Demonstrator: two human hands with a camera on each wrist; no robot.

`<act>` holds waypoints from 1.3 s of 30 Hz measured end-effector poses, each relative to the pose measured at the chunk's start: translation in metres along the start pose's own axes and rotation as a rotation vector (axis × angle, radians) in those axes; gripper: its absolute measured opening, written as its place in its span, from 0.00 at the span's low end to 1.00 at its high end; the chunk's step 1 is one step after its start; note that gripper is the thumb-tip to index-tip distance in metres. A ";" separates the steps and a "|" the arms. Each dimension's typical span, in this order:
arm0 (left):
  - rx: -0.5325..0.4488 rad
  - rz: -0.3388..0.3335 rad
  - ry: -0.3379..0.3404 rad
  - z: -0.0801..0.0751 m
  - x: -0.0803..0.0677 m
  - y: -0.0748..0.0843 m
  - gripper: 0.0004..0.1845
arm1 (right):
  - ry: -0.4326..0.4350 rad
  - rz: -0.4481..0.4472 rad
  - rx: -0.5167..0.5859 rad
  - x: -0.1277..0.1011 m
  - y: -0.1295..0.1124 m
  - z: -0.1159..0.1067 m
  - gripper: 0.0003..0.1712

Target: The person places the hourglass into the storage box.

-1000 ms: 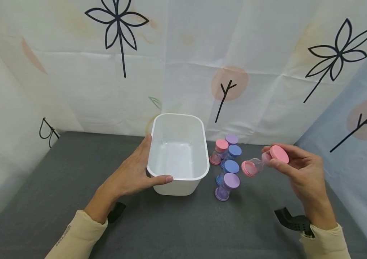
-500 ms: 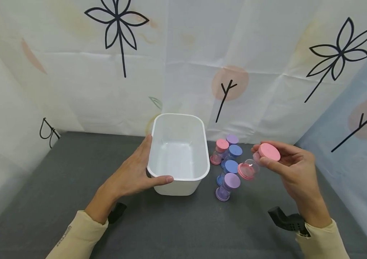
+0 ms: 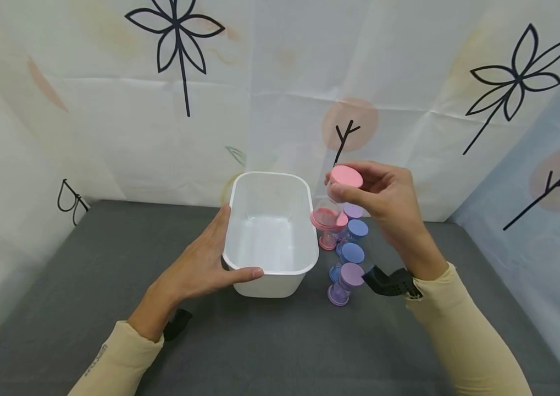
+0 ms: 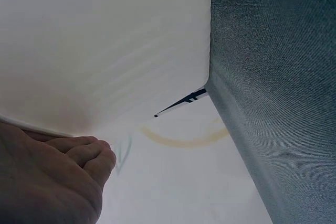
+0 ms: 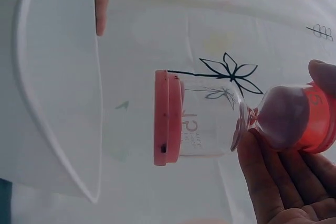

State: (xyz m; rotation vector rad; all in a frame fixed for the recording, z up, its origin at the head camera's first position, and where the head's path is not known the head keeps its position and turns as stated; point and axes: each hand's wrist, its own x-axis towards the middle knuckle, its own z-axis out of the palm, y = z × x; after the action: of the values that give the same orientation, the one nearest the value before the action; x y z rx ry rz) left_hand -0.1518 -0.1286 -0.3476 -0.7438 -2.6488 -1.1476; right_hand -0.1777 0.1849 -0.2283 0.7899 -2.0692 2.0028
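Note:
My left hand (image 3: 198, 261) rests against the left side of a white plastic bin (image 3: 280, 285), fingers straight along its wall and thumb laid on the front rim. Up beside the bin's back right rim, my right hand (image 3: 388, 201) grips a pink-capped sand timer (image 3: 347, 175) by its upper cap. The timer tilts, its lower cap overlapping the bin's right rim in the head view. In the right wrist view the clear bulb of the timer (image 5: 210, 116) is seen, with pinkish sand in the end near the fingers. Another pink sand timer (image 3: 328, 241) stands partly hidden below it.
Right of the bin, several sand timers stand close together: a purple one (image 3: 352, 275) at the front, a blue one (image 3: 352, 253) behind it, another blue one (image 3: 358, 229) and a purple one (image 3: 354, 211) farther back. A printed cloth (image 3: 280, 110) hangs behind the grey table (image 3: 280, 346).
My right hand has carried the pink sand timer left and upward, from the right of the group to the bin's right rim. The left hand has stayed on the bin.

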 end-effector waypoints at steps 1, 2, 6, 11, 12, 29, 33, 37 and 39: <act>-0.005 0.004 0.001 0.000 0.000 0.000 0.69 | 0.001 0.011 0.000 0.008 0.002 0.004 0.18; -0.010 0.008 0.001 0.000 0.001 0.000 0.68 | 0.000 0.017 -0.006 0.015 0.005 0.009 0.17; -0.028 0.022 0.002 -0.001 0.002 -0.001 0.68 | -0.003 0.071 0.009 0.044 0.018 0.028 0.17; -0.045 0.028 -0.003 -0.001 0.003 0.000 0.68 | 0.017 0.173 -0.006 0.074 0.036 0.054 0.18; -0.041 0.027 -0.005 -0.001 0.003 0.000 0.67 | 0.021 0.193 -0.014 0.079 0.040 0.059 0.18; 0.019 -0.051 -0.042 0.001 -0.001 0.000 0.68 | -0.054 0.468 -0.406 0.106 0.103 0.108 0.16; 0.016 -0.043 -0.035 0.000 0.000 0.001 0.68 | -0.057 0.475 -0.442 0.106 0.110 0.110 0.20; 0.025 -0.035 -0.029 0.000 0.000 0.002 0.68 | -0.077 0.466 -0.483 0.105 0.118 0.112 0.21; 0.032 -0.033 -0.029 0.000 0.000 0.002 0.69 | -0.094 0.462 -0.502 0.105 0.122 0.113 0.21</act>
State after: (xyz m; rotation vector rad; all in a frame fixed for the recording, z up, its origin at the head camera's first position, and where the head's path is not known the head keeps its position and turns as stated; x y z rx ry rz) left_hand -0.1506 -0.1282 -0.3464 -0.7190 -2.7069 -1.1076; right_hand -0.2958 0.0447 -0.2981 0.3348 -2.8404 1.5043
